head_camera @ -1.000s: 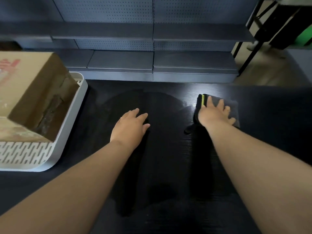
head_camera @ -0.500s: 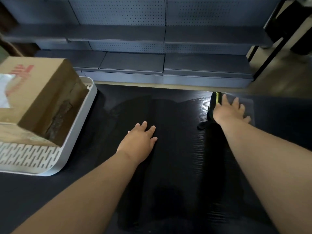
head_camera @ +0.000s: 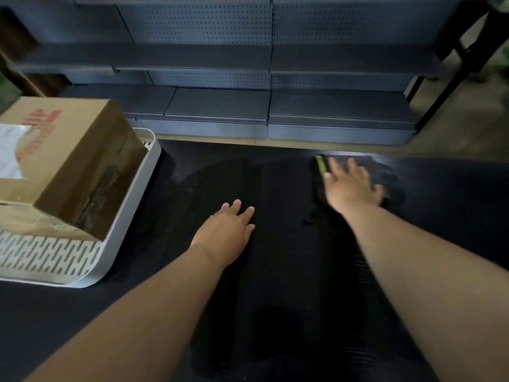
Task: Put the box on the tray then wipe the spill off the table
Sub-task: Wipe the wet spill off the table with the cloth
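Note:
A brown cardboard box (head_camera: pixel 55 150) with red print sits in the white slotted tray (head_camera: pixel 129 213) at the left. My right hand (head_camera: pixel 351 186), fingers spread and blurred, presses flat on a dark cloth (head_camera: pixel 319 172) with a yellow-green edge near the far side of the black table (head_camera: pixel 454 216). A dark wet patch (head_camera: pixel 220 180) spreads across the table's middle. My left hand (head_camera: pixel 228 230) rests flat on the table, inside that patch, fingers straight.
Grey metal shelving (head_camera: pixel 220 106) runs along the floor just beyond the table's far edge. A black stand's legs (head_camera: pixel 451 78) are at the upper right. The tray takes up the table's left side.
My right hand has slid the cloth farther from me, toward the table's far edge. My left hand stays flat in place. The view has tilted a little.

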Available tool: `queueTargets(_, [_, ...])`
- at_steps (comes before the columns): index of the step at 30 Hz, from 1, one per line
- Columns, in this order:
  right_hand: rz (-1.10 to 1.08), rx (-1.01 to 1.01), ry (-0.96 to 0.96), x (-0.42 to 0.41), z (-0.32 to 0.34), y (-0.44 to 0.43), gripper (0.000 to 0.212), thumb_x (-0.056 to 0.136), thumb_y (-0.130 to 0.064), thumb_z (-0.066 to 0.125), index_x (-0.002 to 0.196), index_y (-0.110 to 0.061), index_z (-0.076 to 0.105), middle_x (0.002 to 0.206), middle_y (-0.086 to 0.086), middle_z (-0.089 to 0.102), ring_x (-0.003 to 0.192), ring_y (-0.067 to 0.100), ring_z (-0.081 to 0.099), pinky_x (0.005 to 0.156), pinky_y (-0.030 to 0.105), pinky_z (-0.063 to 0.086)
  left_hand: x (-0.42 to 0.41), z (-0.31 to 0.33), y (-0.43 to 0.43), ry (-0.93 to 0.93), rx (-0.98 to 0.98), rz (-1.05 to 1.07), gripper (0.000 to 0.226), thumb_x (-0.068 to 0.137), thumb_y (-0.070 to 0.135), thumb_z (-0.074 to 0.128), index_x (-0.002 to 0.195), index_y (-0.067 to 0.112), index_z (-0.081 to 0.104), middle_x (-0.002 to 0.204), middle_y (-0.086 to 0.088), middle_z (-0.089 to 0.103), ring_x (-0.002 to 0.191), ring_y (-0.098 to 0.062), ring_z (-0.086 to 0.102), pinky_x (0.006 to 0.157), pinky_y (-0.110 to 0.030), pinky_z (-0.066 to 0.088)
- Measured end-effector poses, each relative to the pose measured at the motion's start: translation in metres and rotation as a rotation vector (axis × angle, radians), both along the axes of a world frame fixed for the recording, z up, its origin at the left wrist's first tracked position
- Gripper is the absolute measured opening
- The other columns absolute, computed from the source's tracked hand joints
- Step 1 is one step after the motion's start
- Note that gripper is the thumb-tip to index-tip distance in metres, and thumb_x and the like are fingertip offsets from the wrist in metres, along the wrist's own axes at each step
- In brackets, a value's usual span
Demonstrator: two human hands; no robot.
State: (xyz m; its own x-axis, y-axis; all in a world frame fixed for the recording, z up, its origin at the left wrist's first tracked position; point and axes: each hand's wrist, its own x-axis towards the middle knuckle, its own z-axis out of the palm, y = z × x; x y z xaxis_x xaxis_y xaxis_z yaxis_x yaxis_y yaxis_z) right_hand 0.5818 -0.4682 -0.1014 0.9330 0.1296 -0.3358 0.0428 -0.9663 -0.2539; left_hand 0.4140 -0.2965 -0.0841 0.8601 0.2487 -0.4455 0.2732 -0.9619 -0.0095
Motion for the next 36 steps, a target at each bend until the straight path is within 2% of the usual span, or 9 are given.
queueTargets(5, [-0.394, 0.025, -0.005, -0.042, 0.003, -0.046, 0.050, 0.100, -0.044, 0.021, 0.149, -0.044, 0.011, 0.160, -0.007, -0.002, 0.146, 0.020, -0.001, 0.113, 0.055, 0.005, -0.002, -0.003, -0.001, -0.020, 0.002, -0.003, 0.053, 0.103, 0.037, 0.024, 0.152, 0.025, 0.011, 0.161, -0.007, 0.007, 0.147, -0.027, 0.014, 0.117, -0.040, 0.027])
queueTargets(10, [-0.031, 0.036, -0.032, -0.155, 0.003, 0.012, 0.051, 0.101, -0.043, 0.021, 0.148, -0.046, 0.003, 0.160, -0.008, -0.008, 0.146, 0.016, -0.006, 0.114, 0.052, 0.003, -0.007, 0.000, 0.005, -0.029, -0.070, 0.011, 0.054, 0.103, 0.035, 0.028, 0.152, 0.026, 0.010, 0.161, -0.002, 0.004, 0.148, -0.023, 0.010, 0.118, -0.037, 0.023])
queueTargets(13, [0.062, 0.017, -0.036, -0.159, -0.002, -0.017, 0.049, 0.100, -0.046, 0.022, 0.146, -0.050, 0.008, 0.160, -0.013, -0.005, 0.146, 0.011, -0.003, 0.114, 0.048, 0.005, -0.019, 0.004, 0.005, -0.088, -0.061, -0.005, 0.053, 0.103, 0.033, 0.028, 0.153, 0.025, 0.011, 0.161, -0.001, 0.002, 0.148, -0.021, 0.009, 0.117, -0.035, 0.023])
queueTargets(19, [-0.432, 0.021, -0.011, -0.149, 0.003, -0.060, 0.050, 0.100, -0.045, 0.024, 0.148, -0.046, 0.012, 0.160, -0.007, -0.001, 0.146, 0.018, 0.001, 0.113, 0.053, 0.008, -0.060, 0.005, 0.016, -0.161, -0.029, -0.007, 0.051, 0.103, 0.034, 0.028, 0.152, 0.022, 0.017, 0.161, -0.003, 0.009, 0.148, -0.021, 0.010, 0.119, -0.036, 0.023])
queueTargets(24, [-0.038, 0.085, -0.019, -0.258, 0.004, 0.041, 0.052, 0.101, -0.041, 0.026, 0.147, -0.046, 0.004, 0.160, -0.007, -0.010, 0.146, 0.016, -0.007, 0.113, 0.052, 0.001, -0.080, -0.003, 0.021, -0.198, -0.022, 0.031, 0.050, 0.103, 0.033, 0.028, 0.151, 0.020, 0.022, 0.160, -0.006, 0.014, 0.147, -0.022, 0.015, 0.118, -0.036, 0.024])
queueTargets(27, [0.117, 0.070, -0.020, -0.266, -0.002, 0.032, 0.050, 0.100, -0.043, 0.026, 0.146, -0.049, 0.009, 0.160, -0.011, -0.005, 0.146, 0.012, -0.003, 0.113, 0.049, 0.005, -0.092, -0.002, 0.022, -0.202, -0.003, 0.013, 0.050, 0.104, 0.033, 0.027, 0.151, 0.020, 0.019, 0.160, -0.007, 0.013, 0.148, -0.022, 0.014, 0.118, -0.034, 0.023])
queueTargets(30, [-0.098, 0.014, -0.135, -0.231, -0.006, -0.022, 0.048, 0.097, -0.046, 0.029, 0.143, -0.051, 0.019, 0.159, -0.011, 0.009, 0.143, 0.012, 0.012, 0.109, 0.048, 0.017, -0.107, 0.002, 0.030, -0.190, 0.008, 0.003, 0.051, 0.104, 0.032, 0.026, 0.152, 0.020, 0.016, 0.160, -0.007, 0.010, 0.148, -0.021, 0.012, 0.119, -0.033, 0.022])
queueTargets(33, [-0.415, 0.042, 0.000, -0.211, 0.002, -0.055, 0.050, 0.099, -0.045, 0.026, 0.147, -0.048, 0.013, 0.160, -0.008, 0.001, 0.145, 0.015, 0.003, 0.113, 0.051, 0.009, -0.124, 0.007, 0.039, -0.189, -0.010, 0.020, 0.050, 0.104, 0.031, 0.027, 0.152, 0.019, 0.016, 0.160, -0.007, 0.011, 0.148, -0.021, 0.011, 0.118, -0.032, 0.018])
queueTargets(36, [-0.467, 0.040, -0.008, -0.240, 0.003, -0.010, 0.051, 0.100, -0.042, 0.026, 0.149, -0.043, 0.011, 0.160, -0.004, -0.003, 0.146, 0.019, -0.001, 0.113, 0.052, 0.006, -0.136, 0.006, 0.047, -0.219, -0.075, 0.100, 0.051, 0.103, 0.033, 0.030, 0.151, 0.017, 0.021, 0.159, -0.006, 0.015, 0.148, -0.019, 0.014, 0.118, -0.032, 0.020])
